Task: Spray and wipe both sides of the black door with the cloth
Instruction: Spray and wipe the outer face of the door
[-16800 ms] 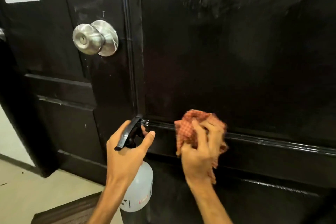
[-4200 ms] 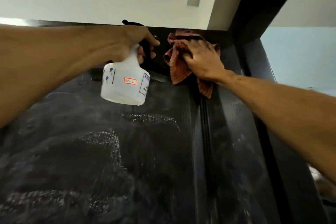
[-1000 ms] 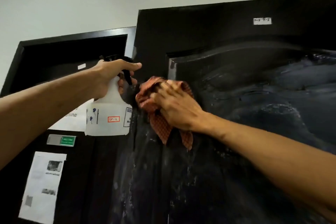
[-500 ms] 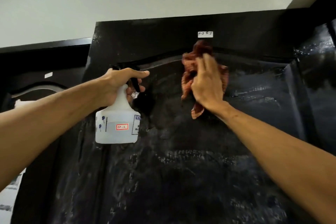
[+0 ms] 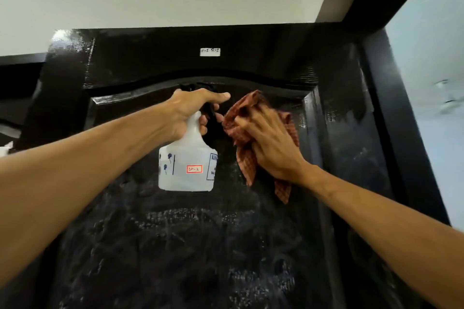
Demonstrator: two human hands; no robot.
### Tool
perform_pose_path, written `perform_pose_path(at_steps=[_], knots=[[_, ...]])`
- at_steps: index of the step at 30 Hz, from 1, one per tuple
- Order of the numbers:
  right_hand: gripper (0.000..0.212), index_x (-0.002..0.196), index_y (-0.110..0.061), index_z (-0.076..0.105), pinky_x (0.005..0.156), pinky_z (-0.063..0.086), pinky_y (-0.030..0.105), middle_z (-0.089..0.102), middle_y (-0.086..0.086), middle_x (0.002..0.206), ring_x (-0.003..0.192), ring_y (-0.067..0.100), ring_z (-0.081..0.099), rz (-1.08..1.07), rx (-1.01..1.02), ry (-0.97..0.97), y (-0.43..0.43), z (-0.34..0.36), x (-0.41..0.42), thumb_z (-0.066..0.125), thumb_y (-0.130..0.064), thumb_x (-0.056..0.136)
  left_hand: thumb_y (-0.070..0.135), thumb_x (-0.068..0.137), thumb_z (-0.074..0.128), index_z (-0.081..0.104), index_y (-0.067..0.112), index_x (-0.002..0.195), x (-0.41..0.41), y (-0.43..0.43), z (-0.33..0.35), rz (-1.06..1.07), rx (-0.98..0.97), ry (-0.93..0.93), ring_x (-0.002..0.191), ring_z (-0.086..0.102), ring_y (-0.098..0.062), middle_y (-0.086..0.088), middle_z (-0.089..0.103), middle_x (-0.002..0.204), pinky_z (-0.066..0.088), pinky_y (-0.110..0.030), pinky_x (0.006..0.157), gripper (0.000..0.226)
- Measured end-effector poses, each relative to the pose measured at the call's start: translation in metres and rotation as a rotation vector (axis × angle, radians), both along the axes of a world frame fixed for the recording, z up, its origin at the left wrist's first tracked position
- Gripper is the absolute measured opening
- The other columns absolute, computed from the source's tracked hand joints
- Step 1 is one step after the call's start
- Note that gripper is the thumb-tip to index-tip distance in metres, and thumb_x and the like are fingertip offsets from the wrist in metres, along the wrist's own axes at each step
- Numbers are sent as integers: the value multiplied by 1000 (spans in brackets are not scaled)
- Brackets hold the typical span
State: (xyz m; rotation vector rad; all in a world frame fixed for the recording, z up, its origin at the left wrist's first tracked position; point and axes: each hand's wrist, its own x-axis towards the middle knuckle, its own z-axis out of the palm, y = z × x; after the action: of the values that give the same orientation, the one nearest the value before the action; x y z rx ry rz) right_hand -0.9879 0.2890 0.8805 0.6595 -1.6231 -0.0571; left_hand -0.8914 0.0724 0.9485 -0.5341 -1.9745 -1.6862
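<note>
Wiping the upper panel of the black door (image 5: 251, 246), high near its top rail. Right hand (image 5: 272, 143) pressing the checked cloth (image 5: 247, 130) flat against the panel, fingers spread and lightly curled into the folds, loose tails hanging toward 6 o'clock. Left hand (image 5: 187, 113) wrapped around the neck of the spray bottle (image 5: 187, 165), at 9 o'clock of the cloth. Working best with firm overlapping strokes across the wet streaks toward 6 o'clock, keeping the bottle clear.
</note>
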Motion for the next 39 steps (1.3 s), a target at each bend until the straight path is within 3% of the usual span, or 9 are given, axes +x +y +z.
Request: perform_pose_path(at_steps=[2, 6, 9, 12, 17, 27, 33, 36, 39], knots=[[55, 151, -15, 46, 127, 15, 49, 38, 12, 159, 151, 33, 26, 9, 37, 30, 38, 5, -3, 38, -22, 97, 38, 79, 89, 69, 11, 91, -5, 23, -3, -17, -1, 6, 42, 45, -7, -12, 78, 88, 43, -22, 40, 36], [48, 147, -11, 45, 124, 22, 49, 37, 12, 158, 150, 30, 27, 104, -522, -11, 89, 39, 0, 45, -15, 100, 36, 81, 88, 69, 9, 93, -11, 64, -9, -67, 0, -2, 40, 45, -7, -13, 77, 87, 43, -21, 41, 35], [45, 145, -11, 44, 121, 27, 52, 43, 12, 150, 142, 31, 36, 76, -319, 52, 94, 11, -4, 47, -17, 101, 37, 80, 88, 70, 10, 93, -18, 91, -14, -97, -11, -2, 41, 45, -7, -13, 77, 87, 43, -21, 41, 35], [52, 154, -18, 37, 126, 17, 47, 35, 8, 161, 153, 26, 24, -18, -122, 37, 124, -2, -5, 42, -24, 102, 37, 79, 89, 70, 9, 94, -25, 112, -17, -119, -29, -13, 41, 45, -7, -13, 77, 86, 43, -22, 42, 37], [50, 151, -22, 41, 127, 10, 44, 33, 5, 163, 154, 24, 18, 54, -475, 7, 172, 78, 3, 39, -31, 102, 35, 81, 88, 67, 9, 96, -28, 153, -13, -172, -57, -11, 42, 44, -7, -14, 76, 88, 43, -22, 41, 36], [59, 158, -26, 33, 127, 7, 51, 25, 4, 167, 158, 25, 7, -95, -234, 46, 195, -22, -7, 33, -45, 102, 35, 82, 88, 67, 8, 99, -29, 185, -24, -202, -83, -14, 43, 43, -9, -15, 75, 87, 42, -21, 41, 38], [57, 154, -30, 34, 127, 12, 53, 21, 0, 168, 157, 28, 7, 3, -590, 2, 204, 32, -5, 33, -44, 99, 35, 82, 87, 68, 8, 98, -25, 173, -25, -172, -50, -25, 42, 44, -7, -14, 76, 88, 43, -20, 42, 37], [57, 156, -27, 33, 128, 1, 47, 23, 5, 167, 157, 28, 7, -68, -449, 63, 191, -9, -4, 35, -41, 101, 36, 82, 88, 67, 9, 97, -23, 164, -26, -146, -27, -46, 41, 43, -7, -14, 76, 87, 42, -21, 41, 37], [59, 157, -27, 36, 128, 7, 51, 28, 6, 166, 158, 27, 9, -109, -197, 54, 185, -43, -8, 34, -43, 100, 35, 82, 88, 67, 8, 95, -21, 152, -33, -101, -45, -57, 41, 43, -8, -15, 75, 87, 41, -22, 40, 36]])
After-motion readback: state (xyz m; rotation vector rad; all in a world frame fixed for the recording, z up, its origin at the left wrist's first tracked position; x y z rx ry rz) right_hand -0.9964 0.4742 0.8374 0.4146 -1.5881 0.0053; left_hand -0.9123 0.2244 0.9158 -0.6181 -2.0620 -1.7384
